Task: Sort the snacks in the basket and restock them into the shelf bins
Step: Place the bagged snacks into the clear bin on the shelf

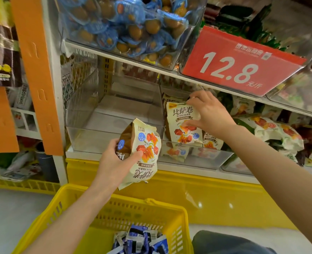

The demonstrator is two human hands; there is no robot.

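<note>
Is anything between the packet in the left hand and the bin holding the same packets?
Yes. The right hand, gripping another packet, sits in the opening of that bin. Nothing else visible blocks it.

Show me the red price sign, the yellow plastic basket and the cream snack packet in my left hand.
Red price sign (224, 44): head view, red face above the digits.
Yellow plastic basket (142, 211): head view, slotted far wall.
Cream snack packet (147, 140): head view, printed front, upper half.
</note>
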